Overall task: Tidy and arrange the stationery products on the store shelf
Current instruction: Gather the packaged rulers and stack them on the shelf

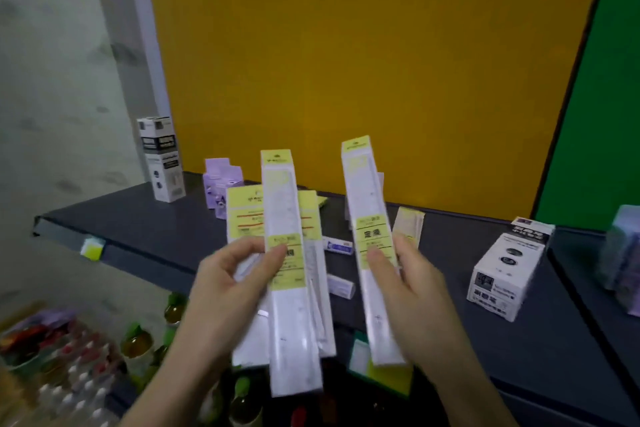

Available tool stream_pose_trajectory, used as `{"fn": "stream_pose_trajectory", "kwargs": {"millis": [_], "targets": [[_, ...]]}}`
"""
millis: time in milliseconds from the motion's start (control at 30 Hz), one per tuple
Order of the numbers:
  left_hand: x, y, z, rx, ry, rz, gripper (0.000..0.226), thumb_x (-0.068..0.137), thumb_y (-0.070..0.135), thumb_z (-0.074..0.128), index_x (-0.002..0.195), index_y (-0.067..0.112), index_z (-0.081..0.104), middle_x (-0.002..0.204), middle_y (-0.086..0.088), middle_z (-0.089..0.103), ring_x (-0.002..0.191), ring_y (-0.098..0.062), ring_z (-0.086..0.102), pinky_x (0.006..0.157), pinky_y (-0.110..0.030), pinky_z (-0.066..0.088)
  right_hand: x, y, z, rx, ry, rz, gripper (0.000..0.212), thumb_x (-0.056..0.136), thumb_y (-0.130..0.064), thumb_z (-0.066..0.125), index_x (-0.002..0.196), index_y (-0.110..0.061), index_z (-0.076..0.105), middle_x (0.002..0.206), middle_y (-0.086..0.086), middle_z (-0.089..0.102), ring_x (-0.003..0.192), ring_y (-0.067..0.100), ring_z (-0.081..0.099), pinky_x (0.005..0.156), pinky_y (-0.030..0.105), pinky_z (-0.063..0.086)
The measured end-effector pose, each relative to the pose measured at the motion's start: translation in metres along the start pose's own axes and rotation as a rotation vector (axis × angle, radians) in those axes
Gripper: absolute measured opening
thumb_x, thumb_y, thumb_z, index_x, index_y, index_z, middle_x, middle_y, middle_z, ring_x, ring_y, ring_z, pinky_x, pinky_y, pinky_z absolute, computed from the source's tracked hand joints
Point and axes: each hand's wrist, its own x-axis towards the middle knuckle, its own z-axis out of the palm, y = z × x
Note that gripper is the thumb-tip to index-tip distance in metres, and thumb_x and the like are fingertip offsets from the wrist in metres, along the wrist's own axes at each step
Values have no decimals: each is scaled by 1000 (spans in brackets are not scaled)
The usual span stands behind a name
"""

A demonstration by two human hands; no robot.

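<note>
Over the shelf's front edge, head view: a person is holding long ruler packs up off the dark shelf, both hands raised side by side before the yellow back panel.
Left hand: is gripping a fanned bunch of these packs, thumb lying across the front one and fingers curling behind. It is probably gathering like with like.
Right hand: is pinching a single pack near its middle, thumb on the label. It is keeping the pack upright and apart from the bunch, seemingly to check it against the others before joining them.
Look of the packs: they are showing as slim clear sleeves with pale yellow header cards and yellow label bands. The dark print is too blurred to read.
Loose stock: a black-and-white box is standing at the back left and a similar box is lying askew at the right. Purple packs are crowding the back, and two small white boxes are lying behind the raised packs.
Progress: sorting is looking about midway — no rulers are lying in a row yet.
</note>
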Motion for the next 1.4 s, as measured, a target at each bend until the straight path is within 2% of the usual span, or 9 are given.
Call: {"fn": "stream_pose_trajectory", "kwargs": {"millis": [133, 267, 500, 700, 833, 933, 1067, 1200, 1400], "targets": [[56, -8, -35, -54, -142, -39, 23, 64, 37, 66, 77, 19, 72, 81, -3, 76, 78, -30, 67, 78, -47, 52, 15, -6, -15, -90, 206, 106, 18, 92, -25, 46, 103, -35, 56, 87, -16, 67, 72, -2, 63, 62, 22, 50], [99, -23, -52, -86, -243, -77, 7, 75, 21, 66, 76, 15, 69, 68, 8, 75, 58, -7, 68, 48, -16, 51, 42, -4, -21, -334, 318, 208, 35, 90, -29, 52, 124, -28, 46, 82, -2, 64, 74, 16, 61, 57, 31, 43], [137, -46, -62, -153, -397, -143, 7, 74, 23, 66, 78, 17, 68, 73, 1, 76, 57, -13, 69, 45, -20, 51, 77, 24, -5, -635, 330, 413, 35, 89, -29, 51, 121, -15, 47, 78, -4, 54, 83, 23, 55, 69, 31, 38], [143, -46, -59, -180, -415, -144, 1, 77, 20, 65, 77, 19, 67, 66, 7, 75, 54, -10, 69, 44, -21, 51, 81, 38, -2, -757, 306, 518, 32, 88, -34, 51, 115, -19, 54, 103, 4, 63, 101, 28, 59, 78, 31, 41], [140, -44, -56, -182, -448, -141, 3, 76, 21, 66, 78, 20, 68, 73, 5, 76, 59, -12, 70, 50, -23, 51, 74, 30, 2, -937, 356, 429, 28, 88, -42, 48, 103, -22, 58, 110, 4, 60, 98, 29, 59, 83, 41, 49], [133, -40, -49, -204, -482, -130, 5, 71, 26, 68, 74, 22, 71, 79, 3, 77, 67, -15, 71, 61, -30, 52, 63, -4, 20, -821, 431, 161, 36, 86, -55, 38, 89, -28, 60, 93, -2, 64, 86, 22, 60, 77, 44, 50], [120, -34, -36, -236, -512, -60, 10, 70, 23, 70, 79, 19, 72, 87, -1, 76, 80, -19, 71, 67, -31, 54, 52, -47, 58, -610, 144, 101, 54, 83, -67, 32, 80, -22, 63, 76, -1, 67, 74, 15, 61, 68, 37, 48], [111, -32, -25, -245, -531, 9, 16, 68, 17, 73, 83, 13, 70, 86, -1, 75, 81, -14, 70, 66, -22, 55, 55, -46, 68, -600, 127, 107, 45, 81, -62, 45, 74, -20, 62, 60, -5, 56, 56, 6, 49, 55, 26, 39], [112, -36, -18, -241, -511, -46, 15, 70, 28, 71, 80, 16, 72, 88, 1, 75, 93, -21, 67, 90, -46, 51, 60, -26, 51, -425, 24, 166, 36, 90, -37, 50, 79, -5, 61, 75, 10, 62, 66, 13, 49, 64, 31, 38]]}}
